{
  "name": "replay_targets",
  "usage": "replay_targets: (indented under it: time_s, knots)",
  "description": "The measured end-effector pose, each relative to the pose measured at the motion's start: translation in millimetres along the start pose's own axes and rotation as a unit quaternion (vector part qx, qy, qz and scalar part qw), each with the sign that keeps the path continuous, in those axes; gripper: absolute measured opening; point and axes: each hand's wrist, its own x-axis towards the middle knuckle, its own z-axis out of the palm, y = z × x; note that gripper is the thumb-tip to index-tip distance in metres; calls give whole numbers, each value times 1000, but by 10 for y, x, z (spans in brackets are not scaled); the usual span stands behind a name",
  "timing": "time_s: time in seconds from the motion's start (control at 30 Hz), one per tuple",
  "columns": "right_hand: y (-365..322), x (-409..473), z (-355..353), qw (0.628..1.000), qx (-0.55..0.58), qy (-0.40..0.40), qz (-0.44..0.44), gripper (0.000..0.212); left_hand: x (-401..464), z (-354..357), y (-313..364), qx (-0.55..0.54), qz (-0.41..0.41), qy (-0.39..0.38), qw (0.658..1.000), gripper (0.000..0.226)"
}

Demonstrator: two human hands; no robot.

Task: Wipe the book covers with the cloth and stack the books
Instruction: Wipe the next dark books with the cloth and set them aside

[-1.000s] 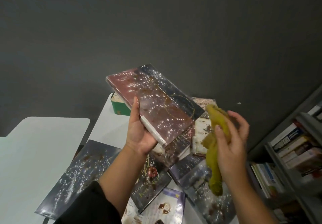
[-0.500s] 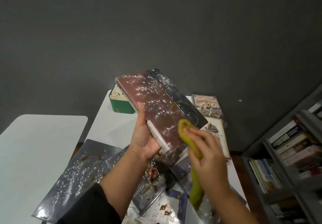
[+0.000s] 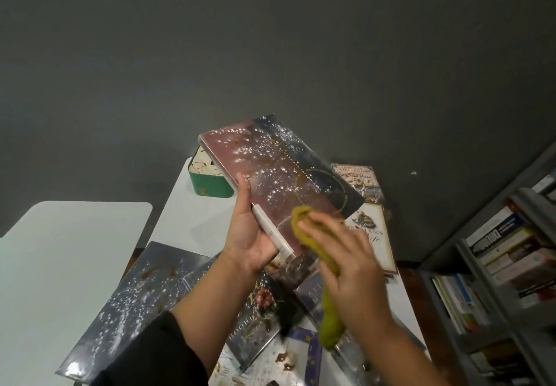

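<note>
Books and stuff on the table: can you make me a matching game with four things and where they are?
Things:
1. yellow cloth
2. speckled book
3. green box
4. bookshelf

Places:
A. at the far right edge
B. held up in the left hand
C. on the white table, behind the raised book
D. gripped in the right hand

Pairs: 1-D, 2-B, 3-C, 4-A

Right hand (image 3: 353, 268) brought yellow cloth (image 3: 304, 220) onto held book's cover (image 3: 279, 175)
</note>
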Motion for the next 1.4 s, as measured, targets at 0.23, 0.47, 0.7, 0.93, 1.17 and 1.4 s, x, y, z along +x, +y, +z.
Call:
replay_targets:
  time_s: [0.23, 0.47, 0.7, 0.93, 1.17, 1.4]
  knots:
    - [86, 163, -21, 996, -45, 16, 72, 62, -21, 1, 21, 24, 27, -10, 999, 79]
    - [-33, -46, 83, 999, 8, -38, 18, 60, -76, -54, 49, 31, 18, -1, 999, 70]
    - [323, 221, -7, 991, -27, -15, 131, 55, -129, -33, 6, 31, 2, -5, 1000, 66]
    - [-265, -70, 173, 997, -1, -81, 14, 58, -128, -95, 48, 31, 19, 12, 999, 70]
    - [341, 318, 90, 986, -40, -34, 155, 54, -183, -60, 27, 54, 16, 19, 998, 66]
    - [-283, -60, 239, 995, -8, -92, 34, 65, -118, -79, 65, 58, 14, -4, 998, 81]
